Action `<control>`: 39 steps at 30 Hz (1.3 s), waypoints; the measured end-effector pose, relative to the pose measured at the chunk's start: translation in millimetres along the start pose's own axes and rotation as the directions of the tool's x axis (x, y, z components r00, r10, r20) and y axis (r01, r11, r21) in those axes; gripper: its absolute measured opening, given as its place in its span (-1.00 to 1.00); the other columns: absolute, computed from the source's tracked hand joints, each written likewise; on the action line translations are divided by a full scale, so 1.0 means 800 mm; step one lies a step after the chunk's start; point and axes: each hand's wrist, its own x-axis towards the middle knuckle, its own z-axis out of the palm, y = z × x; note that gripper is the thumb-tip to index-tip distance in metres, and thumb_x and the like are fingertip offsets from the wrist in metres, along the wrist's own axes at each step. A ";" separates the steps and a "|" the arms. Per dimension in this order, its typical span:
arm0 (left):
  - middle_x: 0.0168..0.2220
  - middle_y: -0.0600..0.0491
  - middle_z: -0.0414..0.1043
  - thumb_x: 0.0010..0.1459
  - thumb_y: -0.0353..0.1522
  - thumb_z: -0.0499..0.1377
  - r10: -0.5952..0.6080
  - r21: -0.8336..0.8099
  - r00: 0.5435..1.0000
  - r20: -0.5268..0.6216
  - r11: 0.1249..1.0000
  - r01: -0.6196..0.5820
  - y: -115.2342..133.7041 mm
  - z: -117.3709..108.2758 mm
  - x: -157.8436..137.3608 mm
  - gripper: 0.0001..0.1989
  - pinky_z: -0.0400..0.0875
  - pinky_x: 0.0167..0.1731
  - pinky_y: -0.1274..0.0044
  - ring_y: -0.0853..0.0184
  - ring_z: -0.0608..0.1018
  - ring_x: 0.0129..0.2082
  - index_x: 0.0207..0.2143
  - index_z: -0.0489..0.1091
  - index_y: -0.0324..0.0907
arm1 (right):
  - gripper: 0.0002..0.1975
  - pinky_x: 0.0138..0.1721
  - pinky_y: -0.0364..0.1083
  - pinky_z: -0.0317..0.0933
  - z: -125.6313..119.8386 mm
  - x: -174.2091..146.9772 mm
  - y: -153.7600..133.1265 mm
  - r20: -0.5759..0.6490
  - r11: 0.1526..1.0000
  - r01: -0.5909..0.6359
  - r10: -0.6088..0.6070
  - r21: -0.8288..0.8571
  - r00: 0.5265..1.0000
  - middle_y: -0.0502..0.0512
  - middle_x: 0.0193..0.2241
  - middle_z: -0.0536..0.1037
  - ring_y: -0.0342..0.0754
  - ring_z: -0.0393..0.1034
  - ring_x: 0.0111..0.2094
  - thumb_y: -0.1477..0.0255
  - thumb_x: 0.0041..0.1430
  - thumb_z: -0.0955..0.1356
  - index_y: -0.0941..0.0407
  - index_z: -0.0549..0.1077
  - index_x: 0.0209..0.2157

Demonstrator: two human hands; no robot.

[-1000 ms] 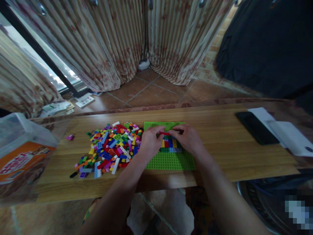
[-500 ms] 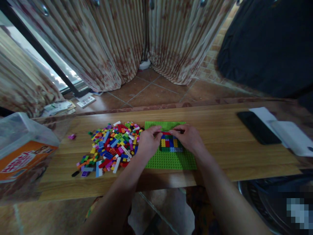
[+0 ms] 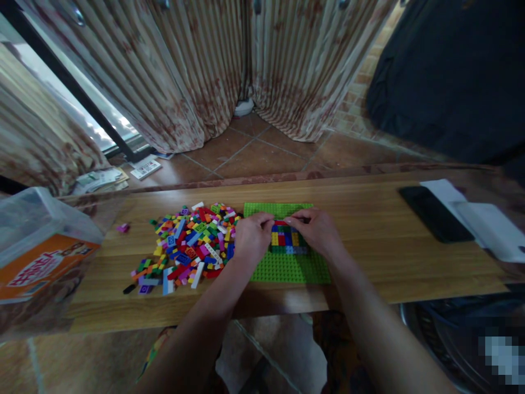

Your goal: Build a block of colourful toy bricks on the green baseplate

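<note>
A green studded baseplate [image 3: 293, 268] lies on the wooden table, carrying a low patch of multicoloured toy bricks [image 3: 289, 241]. Along the far edge of that patch runs a red brick [image 3: 280, 223]. My left hand [image 3: 254, 235] pinches at its left end with thumb and forefinger closed. At the right end, the fingers of my right hand [image 3: 314, 227] are closed on the same brick. Part of the red brick and the patch's sides are hidden behind my fingers. Left of the plate, close to my left wrist, spreads a heap of loose bricks [image 3: 192, 238].
A clear plastic tub with an orange label [image 3: 49, 262] stands at the table's left end. One small pink brick [image 3: 123, 227] lies apart from the heap. To the right are a black phone [image 3: 435, 213] and a white case-like object [image 3: 492, 230]. Curtains hang beyond the table.
The view has shifted slightly. My left hand's fingers have straightened a little along the red brick, while my right hand stays almost where it was.
</note>
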 end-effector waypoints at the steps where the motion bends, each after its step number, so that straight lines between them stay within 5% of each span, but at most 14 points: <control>1: -0.25 0.06 0.64 0.17 -0.43 0.18 -0.003 0.017 1.000 0.000 1.000 0.003 0.002 -0.001 0.000 -0.82 0.50 -0.07 0.46 0.30 0.64 -0.23 -0.24 0.59 -0.12 | -0.76 -0.27 -0.05 0.26 0.000 0.001 0.000 0.007 1.000 0.000 0.000 -0.003 1.000 0.10 -0.38 0.63 -0.01 0.47 -0.33 0.21 0.13 0.38 0.06 0.62 -0.35; 21: -0.32 0.03 0.64 0.16 -0.43 0.17 -0.081 0.100 0.994 0.068 0.992 0.074 0.017 -0.010 0.008 -0.83 0.44 -0.22 0.53 0.32 0.62 -0.32 -0.34 0.60 -0.15 | -0.78 -0.32 -0.05 0.25 0.003 0.003 0.005 0.006 1.000 -0.008 0.008 0.028 1.000 0.08 -0.40 0.63 0.00 0.48 -0.35 0.21 0.10 0.39 0.04 0.62 -0.40; 33: -0.28 0.01 0.55 0.19 -0.44 0.16 0.108 0.114 0.991 0.085 0.987 -0.118 0.003 0.004 -0.001 -0.83 0.43 -0.14 0.50 0.31 0.55 -0.25 -0.24 0.56 -0.16 | -0.72 -0.31 -0.08 0.23 0.004 0.003 0.012 0.005 0.998 -0.009 0.009 0.066 1.000 0.06 -0.41 0.60 -0.03 0.46 -0.35 0.14 0.07 0.40 0.06 0.62 -0.38; 39: -0.28 0.02 0.54 0.20 -0.42 0.17 0.152 0.146 0.982 0.113 0.975 -0.168 0.001 0.005 0.003 -0.84 0.42 -0.13 0.49 0.30 0.54 -0.22 -0.25 0.56 -0.15 | -0.58 -0.34 -0.09 0.17 -0.004 0.005 0.012 0.035 0.999 0.044 -0.045 0.023 0.998 0.07 -0.50 0.55 -0.04 0.41 -0.39 0.21 0.25 0.22 0.11 0.55 -0.51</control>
